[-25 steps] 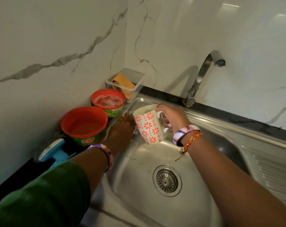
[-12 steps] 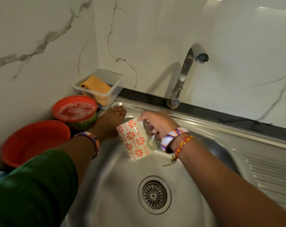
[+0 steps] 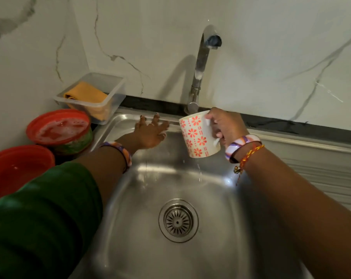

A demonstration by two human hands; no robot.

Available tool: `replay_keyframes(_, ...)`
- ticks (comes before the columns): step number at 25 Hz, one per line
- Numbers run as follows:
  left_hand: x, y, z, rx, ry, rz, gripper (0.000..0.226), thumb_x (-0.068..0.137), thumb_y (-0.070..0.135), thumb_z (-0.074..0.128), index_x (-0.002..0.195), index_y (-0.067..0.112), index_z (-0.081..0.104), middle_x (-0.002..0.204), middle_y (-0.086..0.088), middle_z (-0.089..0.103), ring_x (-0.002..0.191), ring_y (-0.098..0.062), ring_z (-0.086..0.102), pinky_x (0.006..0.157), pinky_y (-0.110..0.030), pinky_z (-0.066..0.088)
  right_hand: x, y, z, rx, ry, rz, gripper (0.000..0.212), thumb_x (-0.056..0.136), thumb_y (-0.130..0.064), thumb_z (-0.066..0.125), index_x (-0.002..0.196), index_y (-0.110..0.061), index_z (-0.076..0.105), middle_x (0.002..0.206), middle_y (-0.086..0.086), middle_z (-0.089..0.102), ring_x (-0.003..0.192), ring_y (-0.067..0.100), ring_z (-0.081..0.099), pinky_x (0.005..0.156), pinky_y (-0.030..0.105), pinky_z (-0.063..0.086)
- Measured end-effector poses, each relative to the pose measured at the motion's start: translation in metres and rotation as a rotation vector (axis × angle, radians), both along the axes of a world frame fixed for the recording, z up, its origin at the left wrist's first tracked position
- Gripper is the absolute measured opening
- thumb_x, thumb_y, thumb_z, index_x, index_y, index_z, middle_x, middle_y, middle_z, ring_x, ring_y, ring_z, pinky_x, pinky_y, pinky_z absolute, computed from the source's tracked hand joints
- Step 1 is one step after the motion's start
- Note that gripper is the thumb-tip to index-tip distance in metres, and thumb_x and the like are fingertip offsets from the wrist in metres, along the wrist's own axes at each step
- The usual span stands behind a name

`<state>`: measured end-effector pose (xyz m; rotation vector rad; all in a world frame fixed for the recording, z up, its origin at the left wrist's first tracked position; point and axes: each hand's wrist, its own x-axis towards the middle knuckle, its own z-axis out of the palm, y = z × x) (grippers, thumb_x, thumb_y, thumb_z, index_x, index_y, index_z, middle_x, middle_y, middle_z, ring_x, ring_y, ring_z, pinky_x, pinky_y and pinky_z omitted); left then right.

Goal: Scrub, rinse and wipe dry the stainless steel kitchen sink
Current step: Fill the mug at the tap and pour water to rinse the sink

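Rinse step, by my read. My right hand (image 3: 223, 125) grips the mug (image 3: 198, 134) by its handle, held over the sink (image 3: 220, 228) just below the tap (image 3: 202, 63), a thin trickle falling from its base. My left hand (image 3: 150, 132) lies flat, fingers spread, on the back wall near the left corner, holding nothing. To do this well I would pour along the rim and sweep the palm after the water toward the drain (image 3: 178, 220), corners first. Steel looks wet and glossy, so slippery. Marble walls behind; at left a tub (image 3: 118, 87) holding an orange cloth (image 3: 86, 95), a sudsy red bowl (image 3: 58, 127), another red bowl (image 3: 19, 168).
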<state>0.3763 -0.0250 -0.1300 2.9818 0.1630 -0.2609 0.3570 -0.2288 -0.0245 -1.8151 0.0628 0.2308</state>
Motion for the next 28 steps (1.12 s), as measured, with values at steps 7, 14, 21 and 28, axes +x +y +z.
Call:
replay_keyframes(7, 0.005, -0.117, 0.009, -0.334, -0.005, -0.4, 0.039, 0.099, 0.019, 0.041, 0.137, 0.008, 0.044, 0.146, -0.014, 0.036, 0.138, -0.031, 0.026, 0.116, -0.039, 0.016, -0.023, -0.077, 0.018, -0.373, -0.06, 0.054, 0.032, 0.089, -0.024, 0.054, 0.059, -0.013, 0.047, 0.052, -0.001, 0.041, 0.049, 0.012, 0.034, 0.051, 0.022, 0.028)
replay_keyframes(14, -0.033, -0.201, 0.001, -1.296, 0.742, 0.149, 0.028, 0.1, 0.011, 0.036, 0.082, 0.002, 0.056, 0.057, -0.008, 0.067, 0.046, -0.01, 0.065, 0.045, -0.017, 0.053, -0.037, -0.123, 0.029, -0.691, -0.017, 0.144, 0.035, 0.085, -0.027, 0.058, 0.054, -0.013, 0.049, 0.05, 0.0, 0.043, 0.043, 0.011, 0.035, 0.044, 0.017, 0.029)
replay_keyframes(21, -0.03, -0.186, 0.017, -1.916, 0.315, 0.599, 0.028, 0.099, 0.015, 0.043, 0.083, 0.002, 0.06, 0.064, -0.013, 0.066, 0.051, -0.019, 0.067, 0.048, -0.027, 0.056, -0.031, -0.096, 0.036, -0.656, -0.289, 0.201, 0.03, 0.083, -0.027, 0.058, 0.059, -0.011, 0.051, 0.055, 0.001, 0.045, 0.049, 0.012, 0.039, 0.049, 0.023, 0.029)
replay_keyframes(28, -0.08, -0.074, 0.02, -1.112, 0.039, 0.574, 0.028, 0.099, 0.004, 0.036, 0.075, -0.01, 0.038, 0.027, 0.003, 0.046, 0.028, 0.0, 0.049, 0.034, -0.01, 0.039, -0.058, -0.025, 0.034, -0.627, -0.323, 0.543, 0.027, 0.083, -0.026, 0.058, 0.059, -0.016, 0.053, 0.047, -0.006, 0.05, 0.05, 0.007, 0.043, 0.043, 0.013, 0.033)
